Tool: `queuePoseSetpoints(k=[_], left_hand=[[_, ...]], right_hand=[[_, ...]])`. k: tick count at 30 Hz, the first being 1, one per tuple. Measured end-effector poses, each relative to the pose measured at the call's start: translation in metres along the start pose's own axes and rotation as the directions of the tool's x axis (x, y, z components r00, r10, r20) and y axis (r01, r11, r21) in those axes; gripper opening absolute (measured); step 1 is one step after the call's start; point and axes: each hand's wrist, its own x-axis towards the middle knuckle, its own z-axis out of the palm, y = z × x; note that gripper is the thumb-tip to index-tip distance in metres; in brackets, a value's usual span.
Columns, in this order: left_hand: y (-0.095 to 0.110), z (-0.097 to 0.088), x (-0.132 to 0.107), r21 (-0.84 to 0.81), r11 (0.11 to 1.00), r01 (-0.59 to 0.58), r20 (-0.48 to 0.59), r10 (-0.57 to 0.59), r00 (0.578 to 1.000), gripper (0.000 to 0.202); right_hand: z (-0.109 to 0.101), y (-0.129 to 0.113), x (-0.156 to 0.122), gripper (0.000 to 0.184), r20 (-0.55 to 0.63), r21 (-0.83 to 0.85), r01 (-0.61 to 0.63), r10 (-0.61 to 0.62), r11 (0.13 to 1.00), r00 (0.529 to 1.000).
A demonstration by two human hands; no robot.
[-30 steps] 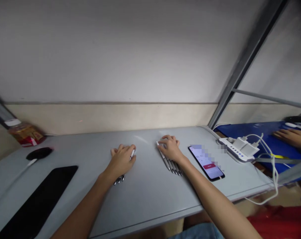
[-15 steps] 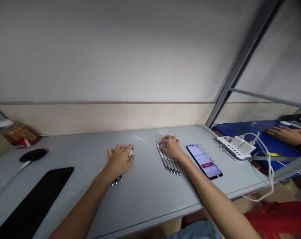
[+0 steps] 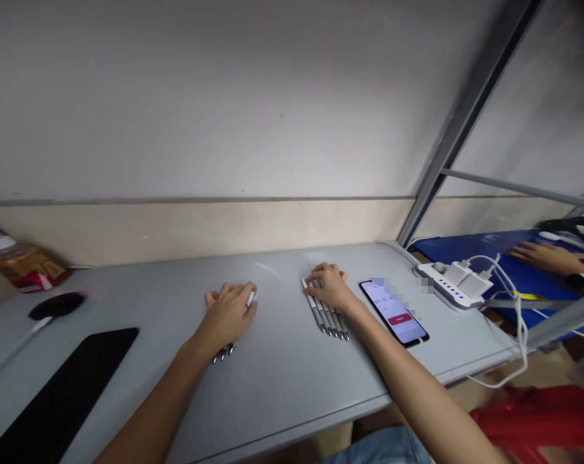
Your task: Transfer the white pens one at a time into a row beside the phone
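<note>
My left hand (image 3: 227, 314) lies over a small bunch of silver pens (image 3: 223, 352) on the grey table (image 3: 282, 380); the fingers curl loosely round them, with a white pen end showing at the fingertips. My right hand (image 3: 331, 287) rests on a row of several silver pens (image 3: 327, 317) laid side by side, fingers bent down onto their far ends. A lit phone (image 3: 393, 312) lies just right of that hand.
A black pad (image 3: 64, 386) and a black mouse (image 3: 55, 305) lie at the left, a jar (image 3: 21, 265) behind them. A white power strip (image 3: 454, 283) with chargers and cables sits at the right edge. Another person's hand (image 3: 548, 256) rests on the blue surface beyond.
The view has drifted slightly, shifting everything a little left. Both hands stay on their pens with hardly any movement.
</note>
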Motion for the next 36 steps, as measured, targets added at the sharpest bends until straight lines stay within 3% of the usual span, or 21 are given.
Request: queuePoseSetpoints(k=[12, 18, 25, 27, 30, 34, 36], left_hand=[[0.002, -0.001, 0.0, -0.007, 1.0, 0.005, 0.002, -0.005, 1.0, 0.021], [0.003, -0.006, -0.002, 0.009, 1.0, 0.018, 0.023, -0.019, 1.0, 0.022], [0.007, -0.01, -0.001, 0.007, 0.999, 0.043, 0.042, -0.043, 0.998, 0.027], [0.01, -0.01, -0.001, -0.033, 0.998, 0.051, 0.031, -0.05, 0.998, 0.028], [0.015, -0.01, 0.0, -0.208, 0.978, 0.007, -0.017, -0.01, 1.0, 0.023], [0.025, -0.01, -0.001, -0.52, 0.845, -0.122, -0.062, 0.105, 0.993, 0.021], [0.029, -0.009, -0.001, -0.582, 0.8, -0.146, -0.065, 0.132, 0.989, 0.023]], right_hand=[[-0.001, -0.001, -0.001, 0.025, 0.013, 0.008, -0.008, 0.008, 1.0, 1.0], [-0.009, -0.001, 0.0, 0.024, -0.098, 0.1, -0.061, 0.071, 0.993, 0.993], [-0.013, 0.004, 0.002, 0.019, -0.118, 0.079, -0.123, 0.132, 0.989, 0.984], [-0.011, 0.0, 0.001, 0.019, -0.152, 0.11, -0.067, 0.083, 0.992, 0.985], [-0.006, -0.013, -0.005, 0.024, -0.181, 0.173, 0.161, -0.13, 0.972, 0.975], [-0.001, -0.032, -0.013, 0.044, -0.135, 0.255, 0.49, -0.471, 0.834, 0.872], [0.0, -0.037, -0.016, 0.033, -0.083, 0.298, 0.544, -0.546, 0.785, 0.833]])
